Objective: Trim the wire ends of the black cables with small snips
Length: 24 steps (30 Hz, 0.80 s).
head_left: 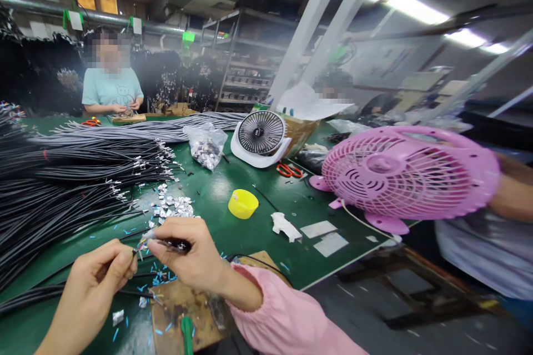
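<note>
My left hand [97, 277] is closed in a pinch on a black cable [62, 272], close to its stripped end. Thin coloured wires [142, 243] stick out between the two hands. My right hand [197, 255] is closed round a small dark tool [181, 245], its kind mostly hidden by the fingers; thumb and forefinger meet at the wire ends. Below lies a worn wooden board [172, 305] with blue scraps and a green-handled tool [187, 335]. Torn foil pieces [179, 208] are scattered just beyond my hands.
Bundles of black cables [75, 188] fill the left side. A yellow ring [243, 204], a bag of parts [206, 147], orange-handled scissors [289, 170], a white fan [261, 138] and a pink fan [408, 177] stand on the green table [266, 249]. A co-worker [112, 86] sits opposite.
</note>
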Each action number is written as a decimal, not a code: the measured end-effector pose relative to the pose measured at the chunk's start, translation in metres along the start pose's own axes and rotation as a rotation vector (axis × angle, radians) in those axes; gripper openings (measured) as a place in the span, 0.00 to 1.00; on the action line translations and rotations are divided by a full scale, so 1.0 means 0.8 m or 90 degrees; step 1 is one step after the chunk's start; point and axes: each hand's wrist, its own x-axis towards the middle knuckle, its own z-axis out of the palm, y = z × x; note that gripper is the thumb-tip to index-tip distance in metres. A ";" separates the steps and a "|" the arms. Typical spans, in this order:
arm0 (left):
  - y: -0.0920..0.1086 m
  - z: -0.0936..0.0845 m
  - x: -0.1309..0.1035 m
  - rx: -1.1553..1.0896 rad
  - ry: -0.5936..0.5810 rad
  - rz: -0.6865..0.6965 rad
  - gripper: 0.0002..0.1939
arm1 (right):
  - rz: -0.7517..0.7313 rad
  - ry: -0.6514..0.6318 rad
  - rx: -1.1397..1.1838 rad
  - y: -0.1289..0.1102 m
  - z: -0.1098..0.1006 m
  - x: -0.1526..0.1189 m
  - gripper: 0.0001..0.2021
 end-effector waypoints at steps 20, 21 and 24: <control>0.017 0.008 -0.007 0.084 0.085 -0.013 0.16 | 0.119 -0.011 0.087 -0.002 0.000 0.000 0.06; 0.014 0.005 -0.006 0.099 0.079 0.032 0.14 | 0.158 -0.028 0.123 -0.003 -0.002 0.001 0.07; 0.007 -0.002 -0.005 0.138 0.030 0.159 0.08 | 0.298 -0.127 0.258 -0.001 -0.009 0.007 0.10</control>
